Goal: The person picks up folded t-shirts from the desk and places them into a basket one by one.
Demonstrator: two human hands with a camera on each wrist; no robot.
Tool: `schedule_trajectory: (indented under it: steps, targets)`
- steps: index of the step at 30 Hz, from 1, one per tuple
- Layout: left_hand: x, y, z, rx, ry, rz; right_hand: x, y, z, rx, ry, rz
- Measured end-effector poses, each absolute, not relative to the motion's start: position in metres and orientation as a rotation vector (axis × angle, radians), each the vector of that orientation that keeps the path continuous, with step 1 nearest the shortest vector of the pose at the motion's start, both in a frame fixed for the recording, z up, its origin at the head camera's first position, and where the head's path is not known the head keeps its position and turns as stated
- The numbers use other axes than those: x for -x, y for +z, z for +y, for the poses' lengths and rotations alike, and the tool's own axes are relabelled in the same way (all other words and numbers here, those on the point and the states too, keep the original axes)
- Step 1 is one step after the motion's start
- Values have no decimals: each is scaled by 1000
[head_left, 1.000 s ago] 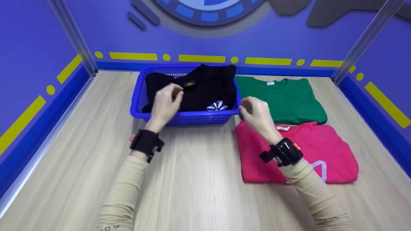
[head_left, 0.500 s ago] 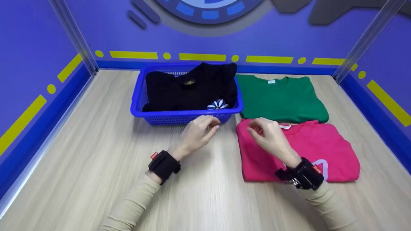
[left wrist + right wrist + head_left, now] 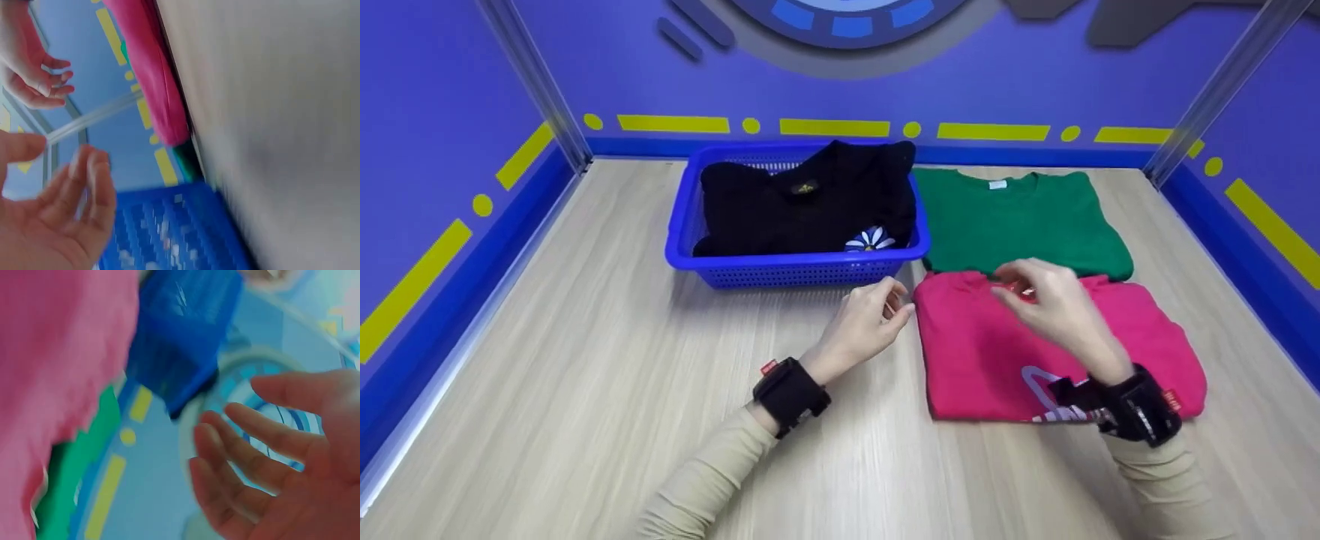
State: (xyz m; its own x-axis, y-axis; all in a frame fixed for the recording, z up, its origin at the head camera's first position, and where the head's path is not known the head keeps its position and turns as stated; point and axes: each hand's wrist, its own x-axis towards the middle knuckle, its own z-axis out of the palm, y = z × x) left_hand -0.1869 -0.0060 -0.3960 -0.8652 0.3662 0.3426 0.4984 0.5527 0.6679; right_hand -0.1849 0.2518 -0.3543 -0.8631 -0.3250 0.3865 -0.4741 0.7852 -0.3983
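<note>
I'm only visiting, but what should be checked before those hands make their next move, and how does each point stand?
1. Hands free: ok; the left hand and right hand hold nothing.
2. Black fabric shirt with a white-petalled flower inside the blue perforated plastic basket: ok.
3. Black shirt wholly below the rim: not ok; it rises over the far side.
4. Bright pink fabric shirt folded: ok, beneath the right hand.
5. Green fabric shirt folded: ok, beyond the pink one.
6. Basket floor free under the black shirt: cannot tell; hidden.
</note>
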Motion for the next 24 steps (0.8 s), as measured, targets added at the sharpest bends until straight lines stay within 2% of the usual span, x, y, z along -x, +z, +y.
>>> schedule_trajectory:
  steps: [5,12,19,24]
  targets:
    - [187,-396,12,530,-1121,-2797,187,-340,293,-441,697,-2842]
    - [190,-398,30,412,-1107,-3086,196,-343,362,-18,650,-3149]
    - [196,-406,46,197,-1383,-3218,198,-359,419,475,762,-3360]
    - [197,-412,54,67,-1626,-3146,201,-377,436,599,884,-3397]
